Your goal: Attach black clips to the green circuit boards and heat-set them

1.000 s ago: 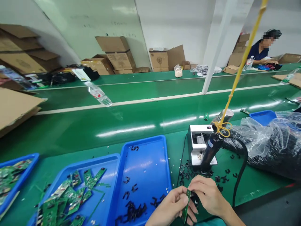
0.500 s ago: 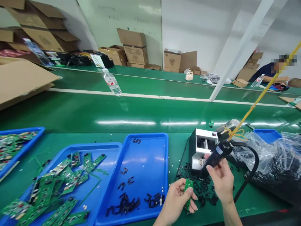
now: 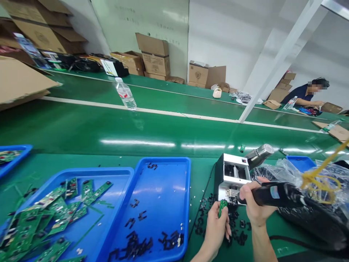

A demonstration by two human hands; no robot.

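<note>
My left hand (image 3: 215, 225) pinches a small green circuit board (image 3: 223, 208) just in front of a screw feeder (image 3: 235, 171), a white and black box. My right hand (image 3: 256, 203) is wrapped round a black electric screwdriver (image 3: 275, 194), held nearly level. Its tip points left at the feeder's front tray; whether it touches is too small to tell. A yellow cord (image 3: 321, 178) is tied at the tool's rear end. Small black plastic clips (image 3: 241, 236) lie scattered on the green mat under and around my hands.
A blue tray (image 3: 188, 203) left of my hands holds black clips. Farther left, another blue tray (image 3: 106, 171) holds several circuit boards. Plastic bags (image 3: 283, 171) lie at the right, and a metal cylinder (image 3: 260, 154) leans behind the feeder. Across the bench sits a person (image 3: 302, 92).
The screwdriver has swung from slanting down to nearly level, with its tip at the feeder's front. My left hand has brought the circuit board up closer to the feeder. The view has shifted slightly.
</note>
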